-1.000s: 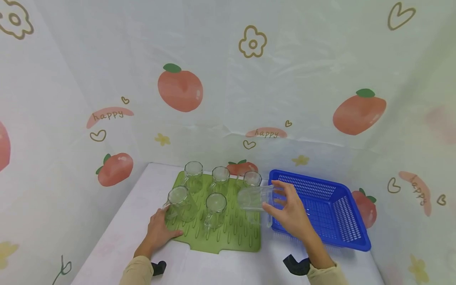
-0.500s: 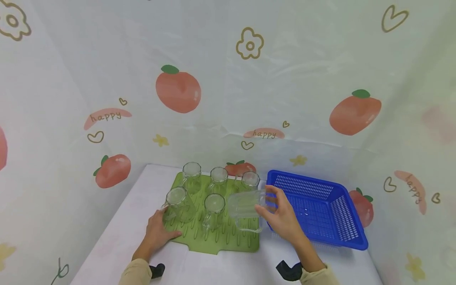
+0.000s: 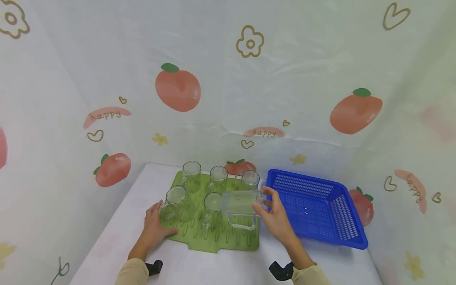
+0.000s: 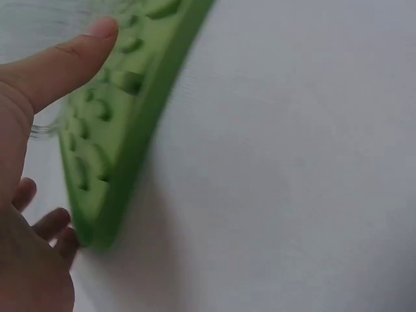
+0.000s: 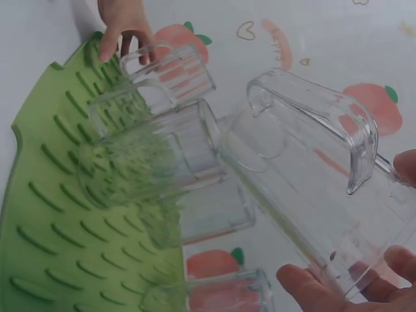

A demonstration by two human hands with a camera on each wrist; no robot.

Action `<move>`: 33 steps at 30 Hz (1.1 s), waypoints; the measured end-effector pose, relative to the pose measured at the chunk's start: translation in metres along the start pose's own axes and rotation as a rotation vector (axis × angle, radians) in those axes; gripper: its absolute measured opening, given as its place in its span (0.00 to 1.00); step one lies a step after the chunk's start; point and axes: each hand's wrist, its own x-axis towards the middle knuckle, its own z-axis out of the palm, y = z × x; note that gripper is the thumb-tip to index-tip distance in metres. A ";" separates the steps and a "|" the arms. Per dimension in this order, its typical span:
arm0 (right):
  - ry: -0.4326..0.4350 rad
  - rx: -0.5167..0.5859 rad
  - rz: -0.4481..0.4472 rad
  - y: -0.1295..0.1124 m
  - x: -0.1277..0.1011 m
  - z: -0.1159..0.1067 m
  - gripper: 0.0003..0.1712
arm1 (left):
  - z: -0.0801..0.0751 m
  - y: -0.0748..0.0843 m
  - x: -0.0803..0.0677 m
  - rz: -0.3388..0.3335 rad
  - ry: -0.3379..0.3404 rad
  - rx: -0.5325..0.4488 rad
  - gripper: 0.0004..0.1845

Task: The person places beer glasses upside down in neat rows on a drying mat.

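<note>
My right hand holds a clear glass mug by one end, thumb and fingers spread around it. The mug lies sideways above the green drying mat, its handle on the side nearest me. In the right wrist view the tilted mug shows large, with fingertips against its lower end. My left hand rests at the mat's near left corner, thumb stretched along it and the other fingers by the left edge. Beside it stands a glass mug; another glass mug stands nearer the held one.
Along the mat's back stand three more mugs: a left mug, a middle mug and a right mug. A blue perforated basket sits to the right on the white table. A printed curtain rises behind.
My right hand has carried the mug leftward, away from the basket and over the mat, and its handle has come into clearer view. My left hand has barely moved at the mat's corner.
</note>
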 end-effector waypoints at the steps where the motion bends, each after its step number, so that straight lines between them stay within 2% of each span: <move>1: 0.001 0.010 0.003 0.001 0.001 0.002 0.35 | -0.004 0.002 -0.001 -0.012 0.000 -0.010 0.71; 4: 0.003 0.034 0.016 0.005 0.002 0.007 0.34 | -0.015 0.010 -0.006 -0.039 0.004 -0.030 0.73; 8: 0.009 0.055 0.029 0.010 0.001 0.012 0.34 | -0.030 0.021 -0.011 -0.024 0.029 -0.025 0.74; 14: 0.034 0.099 0.047 0.018 0.004 0.017 0.33 | -0.054 0.045 -0.016 0.110 0.109 0.004 0.71; 17: 0.037 0.118 0.050 0.020 0.005 0.019 0.33 | -0.064 0.064 -0.018 0.194 0.143 0.034 0.70; 21: 0.044 0.141 0.059 0.020 0.006 0.021 0.32 | -0.073 0.098 -0.021 0.279 0.152 0.059 0.70; 26: 0.040 0.168 0.058 0.020 0.007 0.023 0.33 | -0.071 0.134 -0.025 0.356 0.138 -0.004 0.65; 33: 0.016 0.178 0.040 0.016 0.005 0.025 0.33 | -0.050 0.169 -0.025 0.444 0.124 -0.156 0.48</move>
